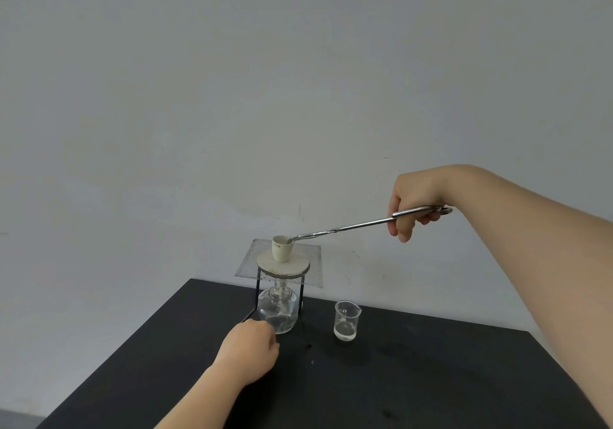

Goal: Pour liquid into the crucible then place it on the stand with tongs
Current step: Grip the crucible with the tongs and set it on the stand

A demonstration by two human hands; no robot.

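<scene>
Pale grey wall fills most of the view, and below it a black worktop [431, 379] runs out from the person toward the wall.

The right hand [416, 201] is raised well above the worktop, arm reaching in from the right edge, wrist bent so the fingers curl down. Its grip is clenched round the looped handles of the metal tongs [358, 226], which slope down and to the left from it. At the far end of the tongs, down-left of this grip, the tips meet the rim of the small white crucible [282, 249]. The crucible stands upright on the round pale pad at the middle of the wire gauze [311, 262], which lies on top of the black stand [258, 289]. Whether the tong tips pinch the rim or only touch it cannot be told.

The left hand [250, 349] is low on the worktop, forearm coming in from the bottom edge, fingers folded into a loose fist. Its knuckles are against the foot of the glass spirit lamp [278, 309] under the stand; whether this grip grasps the lamp or a stand leg cannot be told. The crucible sits above and slightly right of this hand.

A glass beaker [347, 320] with a little whitish liquid in the bottom stands on the worktop to the right of the left hand, apart from the stand, well below the right grip.
</scene>
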